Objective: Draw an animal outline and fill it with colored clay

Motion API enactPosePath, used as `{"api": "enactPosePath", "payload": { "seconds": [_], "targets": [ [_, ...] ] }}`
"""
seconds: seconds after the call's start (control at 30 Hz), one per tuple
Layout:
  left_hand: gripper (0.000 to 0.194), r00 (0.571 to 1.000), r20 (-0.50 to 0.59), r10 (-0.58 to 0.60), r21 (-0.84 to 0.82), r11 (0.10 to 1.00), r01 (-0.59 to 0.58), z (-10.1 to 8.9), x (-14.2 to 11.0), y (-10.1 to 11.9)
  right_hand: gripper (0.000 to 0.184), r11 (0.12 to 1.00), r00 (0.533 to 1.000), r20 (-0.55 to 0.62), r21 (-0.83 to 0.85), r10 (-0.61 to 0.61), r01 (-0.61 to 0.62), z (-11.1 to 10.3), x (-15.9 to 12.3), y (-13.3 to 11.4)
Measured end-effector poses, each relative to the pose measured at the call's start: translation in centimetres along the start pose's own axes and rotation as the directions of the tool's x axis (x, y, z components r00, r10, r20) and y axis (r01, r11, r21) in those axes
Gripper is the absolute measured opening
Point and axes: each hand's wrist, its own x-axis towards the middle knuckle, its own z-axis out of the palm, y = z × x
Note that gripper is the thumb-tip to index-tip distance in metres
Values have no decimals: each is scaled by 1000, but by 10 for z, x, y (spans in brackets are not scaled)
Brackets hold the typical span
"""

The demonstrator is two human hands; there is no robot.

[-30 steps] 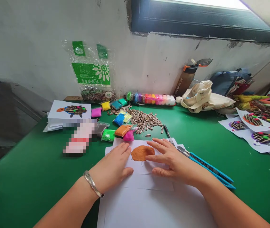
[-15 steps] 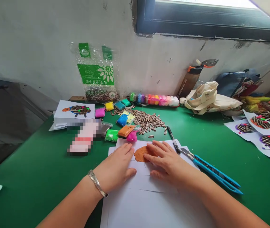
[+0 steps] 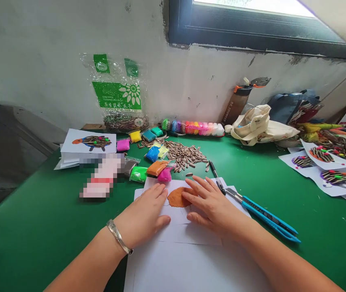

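Observation:
A flattened patch of orange modelling clay (image 3: pixel 177 197) lies on a white sheet of paper (image 3: pixel 176 227) that has thin drawn lines beside the clay. My right hand (image 3: pixel 205 200) rests over the clay's right side, fingers spread, its fingertips touching the clay. Flat on the paper to the left is my left hand (image 3: pixel 148 211), fingers stretched out and apart from the clay, with a silver bracelet on the wrist. Neither hand grips anything. Part of the clay is hidden under the right fingers.
Right of the paper lie a black pen (image 3: pixel 217 177) and a blue utility knife (image 3: pixel 267 215). Behind are sunflower seeds (image 3: pixel 185 154) and clay packets (image 3: pixel 157 167). Finished seed pictures lie left (image 3: pixel 89 142) and right (image 3: pixel 334 176). A bottle (image 3: pixel 236 103) and cloth bag (image 3: pixel 261 125) stand near the wall.
The camera view has turned slightly to the right, so everything appears shifted left. Both hands stay in nearly the same place on the paper, the right still over the clay.

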Motion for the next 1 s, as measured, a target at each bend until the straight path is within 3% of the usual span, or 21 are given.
{"api": "enactPosePath", "payload": {
  "seconds": [0.4,1.0],
  "targets": [
    [62,1000,27,-9,49,999,7,-2,0,2,46,998,997,-51,-31,52,-53,4,4,2],
    [63,1000,7,6,48,999,-6,1,1,-2,45,996,996,-24,-7,91,-92,8,11,-3]
  ]
}}
